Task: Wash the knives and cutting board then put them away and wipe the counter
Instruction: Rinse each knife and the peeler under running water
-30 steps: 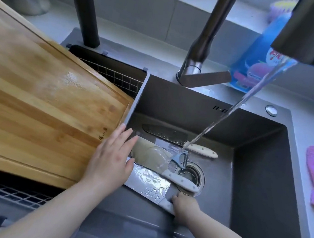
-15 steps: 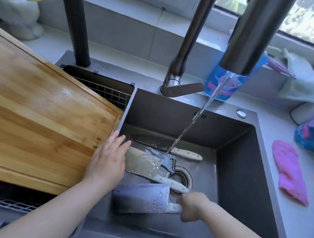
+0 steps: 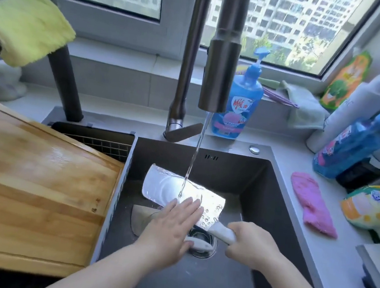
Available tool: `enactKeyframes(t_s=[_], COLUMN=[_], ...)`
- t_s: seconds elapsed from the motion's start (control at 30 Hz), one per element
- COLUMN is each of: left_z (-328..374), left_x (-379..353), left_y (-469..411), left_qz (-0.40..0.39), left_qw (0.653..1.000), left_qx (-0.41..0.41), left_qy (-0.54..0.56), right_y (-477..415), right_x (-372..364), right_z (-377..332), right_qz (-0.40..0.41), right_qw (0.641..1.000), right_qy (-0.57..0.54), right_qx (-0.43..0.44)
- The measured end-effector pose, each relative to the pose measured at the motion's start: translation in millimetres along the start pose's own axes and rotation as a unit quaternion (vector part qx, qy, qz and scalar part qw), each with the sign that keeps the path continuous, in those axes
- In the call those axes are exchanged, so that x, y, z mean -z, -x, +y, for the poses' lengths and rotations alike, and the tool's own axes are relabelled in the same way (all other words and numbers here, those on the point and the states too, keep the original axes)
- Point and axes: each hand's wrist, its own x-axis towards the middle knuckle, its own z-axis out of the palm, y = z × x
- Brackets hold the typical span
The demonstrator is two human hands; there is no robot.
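Note:
My right hand (image 3: pixel 250 245) grips the pale handle of a broad cleaver (image 3: pixel 166 186), held flat over the dark sink (image 3: pixel 261 201) under the running water from the faucet (image 3: pixel 219 75). My left hand (image 3: pixel 173 228) lies with straight fingers on the wet blade near the handle. A second knife (image 3: pixel 140 219) rests on the sink floor beneath, mostly hidden by my left hand; its white handle tip shows by the drain (image 3: pixel 202 244). The wooden cutting board (image 3: pixel 29 183) lies wet across the rack left of the sink.
A blue soap bottle (image 3: pixel 240 102) stands behind the faucet. A pink cloth (image 3: pixel 311 203) lies on the counter at right, beside several bottles and packets. A yellow-green cloth (image 3: pixel 23 27) hangs at upper left. A wire rack (image 3: pixel 102 144) sits behind the board.
My right hand lifted the cleaver from the sink floor into the water stream. My left hand left the board's edge and came onto the blade. The camera tilted up.

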Motion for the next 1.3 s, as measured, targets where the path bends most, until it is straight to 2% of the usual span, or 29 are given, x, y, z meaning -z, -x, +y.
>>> enactKeyframes(t_s=[0.03, 0.13, 0.2, 0.27, 0.33, 0.4, 0.43, 0.5, 0.6, 0.63, 0.73, 0.8, 0.87, 0.97, 1.0, 1.13, 1.2, 1.23, 1.3], left_z=[-8, -27, -29, -13, 0, 9, 6, -8, -13, -8, 15, 18, 0, -25, -25, 4, 0, -8, -28], left_x=[-4, -2, 1, 2, -13, -11, -8, -4, -3, -7, -25, -28, -29, -25, -24, -19, -17, -18, -21], left_y=[-2, -4, -8, -8, -9, -10, -11, -15, -25, -25, -22, -21, -20, -19, -19, -19, -21, -22, -20], left_qz=[0.038, 0.013, 0.016, -0.004, 0.045, -0.002, -0.012, 0.038, -0.011, 0.009, 0.003, -0.02, -0.008, -0.015, -0.015, -0.026, -0.018, -0.008, 0.004], left_qw=[0.999, 0.991, 0.986, 0.992, 0.999, 1.0, 0.999, 0.999, 0.996, 0.997, 0.998, 0.998, 0.999, 0.993, 0.993, 0.998, 0.999, 0.999, 0.996], left_qx=[0.005, 0.127, 0.156, 0.125, 0.009, -0.021, -0.017, 0.02, 0.085, 0.076, -0.03, -0.032, 0.007, 0.109, 0.112, -0.02, -0.036, -0.02, 0.086], left_qy=[-0.036, -0.049, -0.056, -0.01, -0.025, -0.02, -0.026, -0.024, -0.035, -0.002, 0.046, 0.043, 0.05, 0.029, 0.028, 0.052, 0.035, 0.027, 0.01], right_y=[3, 9, 10, 7, 4, 2, 1, 2, 2, 1, -3, -4, -5, -4, -4, -10, -11, -11, -9], right_x=[1, 2, -3, -9, -14, -17, -17, -18, -22, -23, -24, -22, -23, -28, -29, -31, -31, -30, -31], right_z=[1, 4, 3, 0, -3, -5, -4, -1, 3, 3, 0, -2, -3, -3, -5, -14, -13, -11, -5], right_qz=[0.01, 0.021, 0.023, 0.031, 0.044, 0.057, 0.061, 0.062, 0.052, 0.046, 0.029, 0.028, 0.027, 0.025, 0.026, 0.038, 0.046, 0.048, 0.049], right_qw=[1.0, 0.999, 0.999, 0.999, 0.999, 0.998, 0.997, 0.998, 0.998, 0.999, 0.999, 0.999, 0.999, 1.0, 1.0, 0.999, 0.998, 0.998, 0.999], right_qy=[0.007, 0.027, 0.026, 0.011, -0.006, -0.021, -0.025, -0.028, -0.027, -0.028, -0.017, 0.003, 0.016, 0.011, 0.004, -0.027, -0.028, -0.026, -0.02], right_qx=[0.003, 0.007, 0.009, 0.015, 0.025, 0.028, 0.026, 0.019, 0.007, 0.004, 0.01, 0.018, 0.02, 0.014, 0.012, 0.017, 0.018, 0.014, 0.001])
